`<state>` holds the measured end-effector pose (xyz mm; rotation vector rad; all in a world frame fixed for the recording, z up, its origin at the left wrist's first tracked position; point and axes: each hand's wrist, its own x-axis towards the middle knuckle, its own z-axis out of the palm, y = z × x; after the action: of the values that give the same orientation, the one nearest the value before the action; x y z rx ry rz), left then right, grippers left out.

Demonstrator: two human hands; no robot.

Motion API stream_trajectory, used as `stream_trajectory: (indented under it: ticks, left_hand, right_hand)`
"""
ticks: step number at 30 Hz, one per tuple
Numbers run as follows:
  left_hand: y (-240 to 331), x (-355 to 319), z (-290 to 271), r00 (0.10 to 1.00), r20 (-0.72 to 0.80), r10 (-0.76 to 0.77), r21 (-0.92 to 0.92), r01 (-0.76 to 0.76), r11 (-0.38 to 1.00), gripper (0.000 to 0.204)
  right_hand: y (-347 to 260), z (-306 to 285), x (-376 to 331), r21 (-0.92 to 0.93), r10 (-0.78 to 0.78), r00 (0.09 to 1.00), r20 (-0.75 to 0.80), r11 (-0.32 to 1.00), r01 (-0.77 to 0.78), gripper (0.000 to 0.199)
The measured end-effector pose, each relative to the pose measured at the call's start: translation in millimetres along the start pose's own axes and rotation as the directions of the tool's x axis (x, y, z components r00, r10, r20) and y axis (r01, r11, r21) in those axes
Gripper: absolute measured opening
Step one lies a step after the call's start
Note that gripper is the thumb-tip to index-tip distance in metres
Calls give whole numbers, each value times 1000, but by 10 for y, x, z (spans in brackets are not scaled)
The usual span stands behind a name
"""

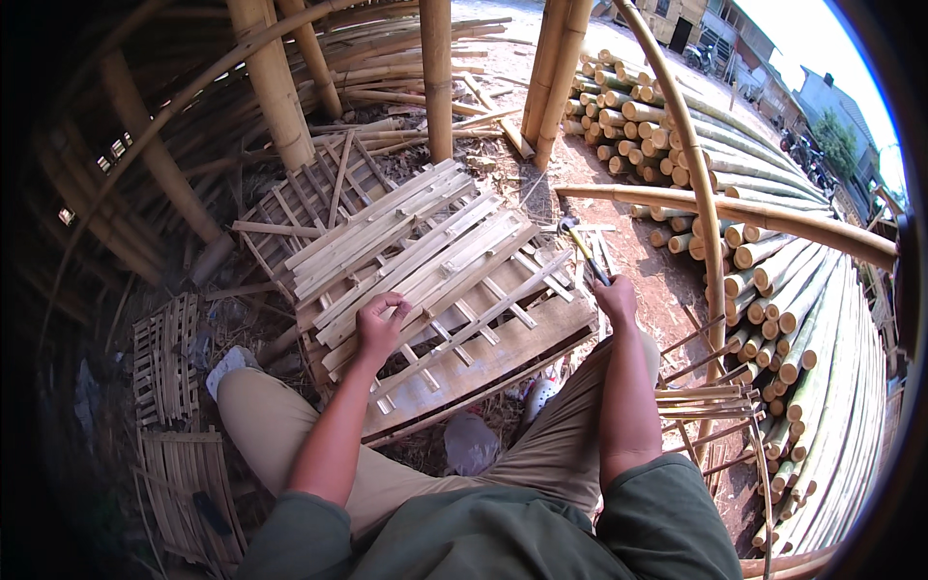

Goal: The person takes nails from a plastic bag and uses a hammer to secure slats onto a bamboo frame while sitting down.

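At frame centre the left hand [380,324] pinches a stiff, light, splintery bamboo slat panel [425,261] by one slat; the right hand [615,298] is clenched around a hammer [583,249].

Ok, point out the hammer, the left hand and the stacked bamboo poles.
hammer [583,246], head view, on its handle.
left hand [379,324], head view, on its back.
stacked bamboo poles [773,280], head view, on the cut ends.

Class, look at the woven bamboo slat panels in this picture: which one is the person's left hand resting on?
The large pale panel lying on the wooden board ahead of the knees; the left hand rests on its near edge. The smaller, darker panels lie untouched on the ground at the left.
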<state>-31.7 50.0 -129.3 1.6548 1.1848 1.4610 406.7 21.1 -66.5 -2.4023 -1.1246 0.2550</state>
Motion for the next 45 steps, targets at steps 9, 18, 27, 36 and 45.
stream_trajectory:
  ticks: [9, 18, 27, 36, 45]
  left_hand:
    - [4, 80, 62, 961, -165, -223, -313, 163, 936, 13]
    - [-13, -15, 61, 944, -257, 205, 504, -50, 862, 12]
    - [10, -4, 154, 980, -184, 72, 706, 81, 703, 11]
    - [-41, 8, 233, 962, -252, 104, 674, 98, 732, 9]
    - [-26, 2, 191, 968, -239, 81, 647, 97, 757, 6]
  right_hand:
    - [-365, -651, -644, 745, -289, 886, 361, 661, -88, 29]
    - [-857, -133, -2022, 461, -344, 740, 578, 886, 51, 37]
    - [-976, -437, -1956, 612, -201, 823, 531, 763, -208, 36]
    - [-735, -224, -2299, 186, -364, 779, 511, 931, 314, 39]
    - [-873, -283, -2104, 332, -269, 926, 266, 927, 174, 43]
